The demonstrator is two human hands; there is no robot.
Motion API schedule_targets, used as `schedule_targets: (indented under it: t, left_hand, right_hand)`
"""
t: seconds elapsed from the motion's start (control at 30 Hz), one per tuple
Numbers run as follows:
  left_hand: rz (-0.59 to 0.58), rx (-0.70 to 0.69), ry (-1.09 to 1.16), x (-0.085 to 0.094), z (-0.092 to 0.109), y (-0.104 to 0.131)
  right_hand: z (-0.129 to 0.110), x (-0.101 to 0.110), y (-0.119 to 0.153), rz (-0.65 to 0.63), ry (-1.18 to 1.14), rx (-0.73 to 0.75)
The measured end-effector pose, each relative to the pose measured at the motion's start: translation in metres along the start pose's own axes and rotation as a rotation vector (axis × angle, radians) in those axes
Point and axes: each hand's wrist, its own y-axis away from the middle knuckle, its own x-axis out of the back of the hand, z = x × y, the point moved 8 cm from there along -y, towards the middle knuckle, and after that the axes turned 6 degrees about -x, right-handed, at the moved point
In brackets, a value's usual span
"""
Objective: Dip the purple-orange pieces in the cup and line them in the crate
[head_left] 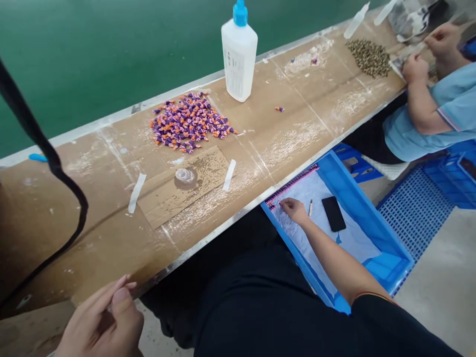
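My right hand reaches into a blue plastic bin, its fingers pinched at a tiny purple-and-pink piece. Just beyond the fingertips, a row of similar pieces lines the bin's far edge, on a white sheet. My left hand is held near the table's front edge at lower left, fingers curled and thumb against them; whatever is between them is hidden. A pile of small purple-and-orange pieces lies on the table. In front of it, a clear round blob sits on a cardboard sheet.
A white bottle with a blue cap stands behind. A black phone and a small pen-like tool lie in the bin. A black cable hangs at left. At right, a co-worker's hands work beside a brownish pile.
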Motion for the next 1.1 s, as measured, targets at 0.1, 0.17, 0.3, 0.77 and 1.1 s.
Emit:
schedule_targets:
  t: [0.1, 0.17, 0.3, 0.77, 1.1]
  left_hand:
    - [-0.008, -0.109, 0.017, -0.008, 0.004, -0.015]
    - [-0.038, -0.136, 0.003, -0.010, 0.005, -0.017]
    - [-0.052, -0.061, -0.017, -0.011, 0.001, -0.013]
    - [-0.107, 0.022, -0.144, -0.013, -0.011, -0.007]
    - [-0.124, 0.009, -0.119, -0.017, -0.008, -0.008]
  right_hand:
    - [0.002, -0.012, -0.009, -0.069, 0.062, -0.011]
    - [0.002, -0.014, -0.013, -0.096, 0.099, -0.012]
    - [0.000, -0.017, -0.016, -0.127, 0.169, -0.001]
    - [-0.009, -0.019, -0.013, -0.129, 0.374, -0.003]
    - [-0.013, -0.019, -0.012, -0.097, 0.426, -0.025]
